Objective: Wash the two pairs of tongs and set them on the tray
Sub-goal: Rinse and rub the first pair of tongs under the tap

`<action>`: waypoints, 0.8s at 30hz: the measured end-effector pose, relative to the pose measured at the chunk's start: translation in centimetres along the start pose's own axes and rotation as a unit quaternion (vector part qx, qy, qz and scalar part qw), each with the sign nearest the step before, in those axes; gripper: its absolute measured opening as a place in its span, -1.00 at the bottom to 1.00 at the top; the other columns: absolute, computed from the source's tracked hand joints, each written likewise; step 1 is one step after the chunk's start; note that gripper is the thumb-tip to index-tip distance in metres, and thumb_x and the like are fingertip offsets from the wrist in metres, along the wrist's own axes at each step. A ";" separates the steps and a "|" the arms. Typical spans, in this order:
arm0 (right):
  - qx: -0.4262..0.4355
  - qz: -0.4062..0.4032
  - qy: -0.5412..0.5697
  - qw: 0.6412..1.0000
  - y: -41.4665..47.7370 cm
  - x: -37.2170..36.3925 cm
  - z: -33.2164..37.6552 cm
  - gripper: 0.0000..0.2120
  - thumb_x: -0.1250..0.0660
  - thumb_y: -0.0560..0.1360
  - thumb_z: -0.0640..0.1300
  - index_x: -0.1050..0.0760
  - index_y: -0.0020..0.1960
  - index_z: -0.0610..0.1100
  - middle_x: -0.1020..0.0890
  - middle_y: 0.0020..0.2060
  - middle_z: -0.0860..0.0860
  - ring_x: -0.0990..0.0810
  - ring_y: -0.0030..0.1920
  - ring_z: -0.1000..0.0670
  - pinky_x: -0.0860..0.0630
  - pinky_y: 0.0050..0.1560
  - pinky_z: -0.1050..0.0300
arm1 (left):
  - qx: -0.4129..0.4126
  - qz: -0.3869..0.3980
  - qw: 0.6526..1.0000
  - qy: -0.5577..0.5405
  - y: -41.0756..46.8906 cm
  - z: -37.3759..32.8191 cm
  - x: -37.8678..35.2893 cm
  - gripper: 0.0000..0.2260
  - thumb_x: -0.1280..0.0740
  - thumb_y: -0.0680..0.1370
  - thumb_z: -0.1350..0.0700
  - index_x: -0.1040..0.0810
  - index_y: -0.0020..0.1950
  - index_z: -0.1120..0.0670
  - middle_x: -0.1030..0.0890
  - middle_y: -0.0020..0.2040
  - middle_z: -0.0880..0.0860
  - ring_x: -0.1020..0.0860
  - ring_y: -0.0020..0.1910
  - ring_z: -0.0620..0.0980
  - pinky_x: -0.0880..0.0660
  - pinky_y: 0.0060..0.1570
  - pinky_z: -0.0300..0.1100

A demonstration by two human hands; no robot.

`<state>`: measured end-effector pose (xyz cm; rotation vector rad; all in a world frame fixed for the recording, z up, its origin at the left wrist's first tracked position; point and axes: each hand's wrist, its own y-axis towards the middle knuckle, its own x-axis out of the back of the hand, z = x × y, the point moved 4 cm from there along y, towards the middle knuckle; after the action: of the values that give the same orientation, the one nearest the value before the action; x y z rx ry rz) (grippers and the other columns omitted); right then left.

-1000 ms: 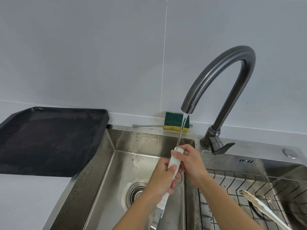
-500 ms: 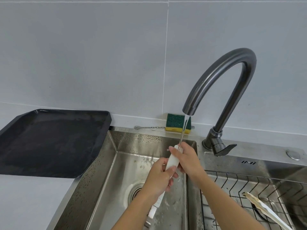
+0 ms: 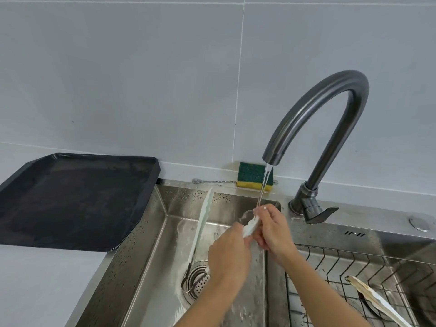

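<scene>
Both hands work 1 pair of white tongs under the tap's stream over the sink. The left hand wraps its fingers round 1 arm; the right hand pinches the tip. Wet, light, springy – likely slippery, best gripped mid-handle. The second tongs lie in the rack.

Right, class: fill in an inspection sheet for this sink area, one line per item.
Surface: steel sink, wet; tap running.
Job's things: white tongs spread open under the stream; second tongs, stained, in the rack; tray bare.
Clutter: sponge, thin metal tool on the ledge.
Grippers: left hand and right hand both on one tong arm.
Cables: nothing seen.
Surroundings: grey tiled wall.
</scene>
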<state>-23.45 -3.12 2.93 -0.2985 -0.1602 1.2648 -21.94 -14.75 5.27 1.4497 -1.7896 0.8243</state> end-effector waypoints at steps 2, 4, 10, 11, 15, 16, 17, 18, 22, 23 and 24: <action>0.006 -0.015 0.012 1.000 0.0 0.3 0.2 -0.69 -0.10 0.62 -0.07 -0.32 -0.24 -0.20 -0.32 -0.65 -0.04 -0.22 -0.70 0.05 -0.10 -0.65 0.34 | -0.012 -0.004 1.000 0.012 -0.2 0.0 -0.2 -0.80 -0.13 0.62 -0.01 -0.41 0.15 0.05 -0.59 0.02 -0.02 -0.56 0.00 0.03 -0.31 -0.18 -0.17; 0.009 -0.014 0.016 1.000 -0.1 0.4 0.3 -0.63 -0.09 0.62 -0.01 -0.32 -0.27 -0.20 -0.32 -0.66 -0.06 -0.23 -0.71 0.05 -0.11 -0.66 0.33 | -0.018 -0.010 1.000 -0.005 -0.4 0.3 -0.3 -0.79 -0.13 0.62 -0.03 -0.41 0.16 0.03 -0.57 -0.04 -0.05 -0.55 -0.06 0.02 -0.31 -0.19 -0.18; 0.001 0.122 0.121 0.985 -0.5 -0.5 0.8 -0.87 -0.21 0.56 -0.25 -0.50 -0.04 -0.29 -0.39 -0.62 -0.01 -0.28 -0.64 0.10 -0.16 -0.65 0.30 | -0.006 -0.016 0.990 -0.137 -0.5 2.4 -0.4 -0.89 -0.19 0.60 0.01 -0.42 0.06 0.00 -0.47 -0.32 -0.06 -0.44 -0.35 -0.02 -0.33 -0.34 -0.14; 0.000 0.139 0.136 0.981 -0.6 -0.8 0.8 -0.87 -0.23 0.53 -0.31 -0.50 0.04 -0.28 -0.39 -0.61 -0.01 -0.28 -0.63 0.10 -0.17 -0.63 0.29 | 0.003 -0.006 0.982 -0.187 -0.3 2.6 -0.4 -0.91 -0.20 0.59 0.02 -0.44 0.02 0.01 -0.47 -0.33 -0.05 -0.43 -0.37 -0.02 -0.34 -0.34 -0.14; -0.003 0.167 0.137 0.976 -0.4 -1.5 0.8 -0.62 -0.30 0.46 -0.41 -0.49 0.21 -0.12 -0.42 -0.55 0.00 -0.33 -0.57 0.09 -0.23 -0.57 0.28 | 0.109 0.082 0.906 -0.400 0.6 2.7 -0.3 -0.84 -0.20 0.60 0.05 -0.49 -0.01 0.12 -0.43 -0.42 -0.01 -0.32 -0.50 -0.11 -0.23 -0.53 -0.29; -0.005 0.167 0.128 0.978 -0.4 -1.5 0.9 -0.59 -0.31 0.44 -0.41 -0.48 0.23 -0.10 -0.44 -0.51 0.01 -0.34 -0.56 0.09 -0.25 -0.57 0.28 | 0.148 0.110 0.882 -0.434 0.7 2.7 -0.4 -0.81 -0.19 0.61 0.03 -0.49 0.02 0.13 -0.41 -0.44 0.01 -0.29 -0.53 -0.11 -0.16 -0.57 -0.30; -0.007 0.167 0.112 0.980 -0.3 -1.4 1.0 -0.56 -0.33 0.42 -0.42 -0.48 0.23 -0.09 -0.47 -0.47 0.01 -0.35 -0.55 0.10 -0.26 -0.57 0.28 | 0.187 0.140 0.854 -0.464 0.8 2.7 -0.3 -0.80 -0.19 0.61 0.01 -0.49 0.03 0.13 -0.41 -0.45 0.02 -0.26 -0.57 -0.12 -0.12 -0.60 -0.31; -0.007 0.166 0.088 0.982 -0.3 -1.3 1.0 -0.54 -0.36 0.41 -0.41 -0.48 0.23 -0.06 -0.50 -0.41 -0.01 -0.39 -0.53 0.10 -0.28 -0.56 0.27 | 0.224 0.170 0.821 -0.496 0.9 2.6 -0.3 -0.80 -0.18 0.62 0.01 -0.48 0.02 0.13 -0.40 -0.47 0.02 -0.25 -0.61 -0.14 -0.11 -0.64 -0.34; 0.006 0.181 -0.019 0.983 -0.3 -0.7 1.1 -0.40 -0.47 0.33 -0.38 -0.40 0.24 0.05 -0.54 -0.21 -0.01 -0.49 -0.34 0.10 -0.35 -0.41 0.24 | 0.340 0.307 0.635 -0.622 1.4 2.2 -0.3 -0.68 -0.16 0.62 0.02 -0.46 -0.23 0.18 -0.40 -0.55 0.01 -0.23 -0.73 -0.18 -0.12 -0.75 -0.44; 0.007 0.182 -0.038 0.983 -0.3 -0.7 1.1 -0.36 -0.49 0.30 -0.36 -0.37 0.25 0.05 -0.53 -0.20 0.00 -0.49 -0.30 0.10 -0.37 -0.38 0.24 | 0.352 0.329 0.595 -0.643 1.5 2.0 -0.4 -0.63 -0.15 0.62 0.01 -0.45 -0.30 0.20 -0.39 -0.56 0.01 -0.23 -0.74 -0.18 -0.13 -0.76 -0.44; 0.006 0.177 -0.053 0.983 -0.3 -0.6 1.3 -0.35 -0.50 0.29 -0.35 -0.35 0.26 0.03 -0.53 -0.20 0.00 -0.49 -0.27 0.10 -0.39 -0.36 0.25 | 0.359 0.344 0.565 -0.658 1.7 1.9 -0.4 -0.60 -0.15 0.61 0.02 -0.45 -0.34 0.21 -0.38 -0.57 0.02 -0.24 -0.75 -0.18 -0.15 -0.78 -0.43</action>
<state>-23.67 -3.64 4.27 -0.2567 -0.1968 1.6356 -23.81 -15.77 3.75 2.1663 -3.6591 0.9357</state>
